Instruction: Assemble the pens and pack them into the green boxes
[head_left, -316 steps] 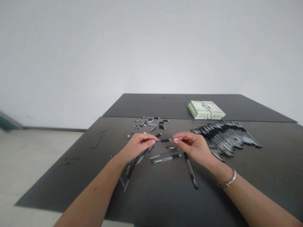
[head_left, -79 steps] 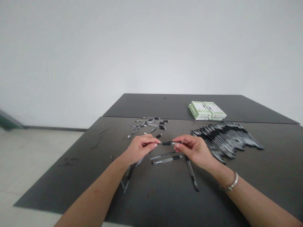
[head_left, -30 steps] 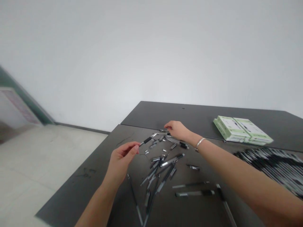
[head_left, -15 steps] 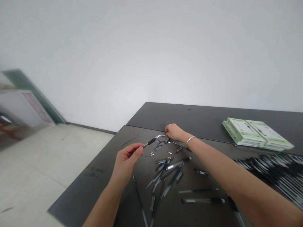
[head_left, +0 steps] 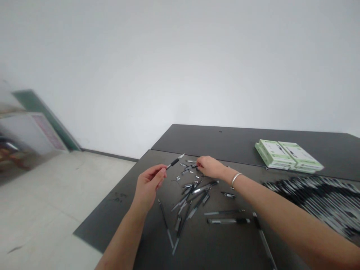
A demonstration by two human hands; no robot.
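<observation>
My left hand (head_left: 148, 182) is raised above the dark table (head_left: 225, 240) and pinches a pen (head_left: 173, 162) by its rear end, the silver tip pointing up and to the right. My right hand (head_left: 209, 167), a silver bracelet on its wrist, reaches across to a scatter of small pen parts (head_left: 187, 170) near the table's far edge. Its fingers are curled down and pinched on the parts; what they hold is hidden.
Loose pens and barrels (head_left: 191, 198) lie in front of my hands. A large pile of black pens (head_left: 317, 198) lies at the right. Two green-and-white boxes (head_left: 288, 154) sit on the far table. The table's left edge drops to a pale floor.
My hands, earlier together on one pen, have parted. The right hand has drawn back a little over the small parts; the left keeps the pen. The view has swung left.
</observation>
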